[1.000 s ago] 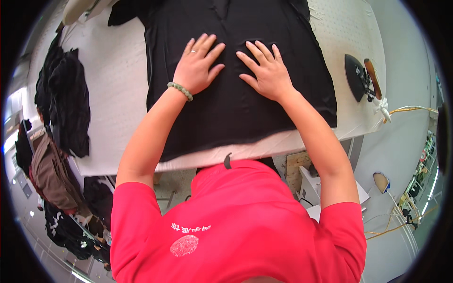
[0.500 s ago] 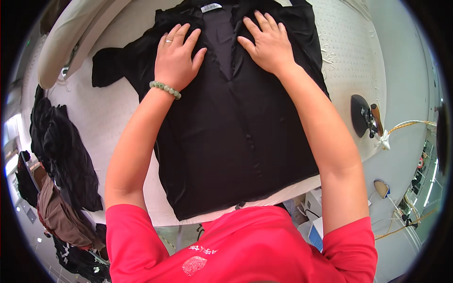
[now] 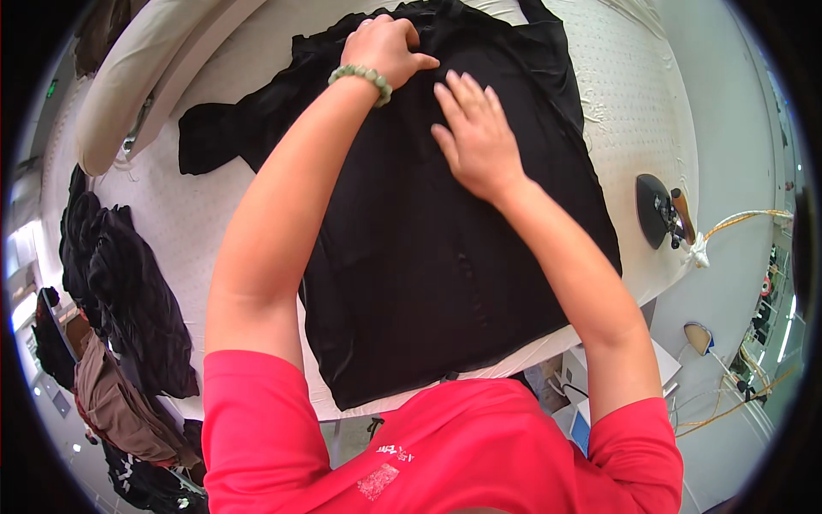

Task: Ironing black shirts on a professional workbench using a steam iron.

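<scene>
A black short-sleeved shirt [image 3: 411, 257] lies spread on the pale padded ironing table, its hem toward me. At the shirt's far, neck end, my left hand [image 3: 385, 50] is bent over the cloth, fingers curled round the fabric and thumb stretched to the right. A green bead bracelet [image 3: 361, 79] circles that wrist. The curled fingertips are partly hidden. Just nearer and to the right, my right hand [image 3: 479, 137] lies flat on the upper front, its fingers extended and holding nothing.
An iron [image 3: 658, 212] with a brown handle stands at the table's right, its cord running off right. A padded pressing arm [image 3: 120, 94] reaches over the far left. Crumpled black cloth [image 3: 137, 291] hangs over the left edge, near a brown garment [image 3: 120, 403].
My left hand has moved right and curled in. My right hand has slid toward me. The V-shaped neck opening and white label no longer show; the shirt has shifted slightly right.
</scene>
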A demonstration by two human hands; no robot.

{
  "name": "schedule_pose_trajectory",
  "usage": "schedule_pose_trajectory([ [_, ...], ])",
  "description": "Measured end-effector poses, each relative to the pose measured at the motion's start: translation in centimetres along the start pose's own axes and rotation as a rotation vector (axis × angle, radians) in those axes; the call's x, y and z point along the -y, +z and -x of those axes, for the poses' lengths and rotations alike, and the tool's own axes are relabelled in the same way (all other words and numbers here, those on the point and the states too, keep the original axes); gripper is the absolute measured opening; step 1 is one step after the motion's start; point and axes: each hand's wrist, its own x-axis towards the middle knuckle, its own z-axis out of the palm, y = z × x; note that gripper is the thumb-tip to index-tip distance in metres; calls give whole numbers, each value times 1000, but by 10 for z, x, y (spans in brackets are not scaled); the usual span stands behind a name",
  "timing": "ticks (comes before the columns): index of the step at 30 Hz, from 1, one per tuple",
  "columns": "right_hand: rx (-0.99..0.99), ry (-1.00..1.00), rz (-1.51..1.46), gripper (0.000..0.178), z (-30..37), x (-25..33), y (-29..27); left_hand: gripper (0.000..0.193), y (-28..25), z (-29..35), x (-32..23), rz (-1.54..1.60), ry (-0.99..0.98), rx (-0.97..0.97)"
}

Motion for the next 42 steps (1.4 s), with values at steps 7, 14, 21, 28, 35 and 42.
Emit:
schedule_pose_trajectory([
  [7, 65, 4, -164, 71, 29, 44, -5, 29, -9, -16, 3, -32, 19, 213],
  [14, 106, 28, -115, 79, 30, 49, 1, 20, -20, -3, 17, -21, 143, 44],
  [21, 94, 20, -108, 76, 31, 50, -2, 24, -42, -2, 46, -182, 286, 199],
  [28, 105, 12, -102, 74, 30, 53, -3, 28, -30, 13, 36, -191, 405, 47],
  [35, 123, 17, -146, 78, 44, 60, -9, 47, -11, 12, 51, -253, 661, -50],
  [42, 356, 22, -276, 83, 189, 88, -59, 46, -7, 3, 56, -59, 649, -8],
])
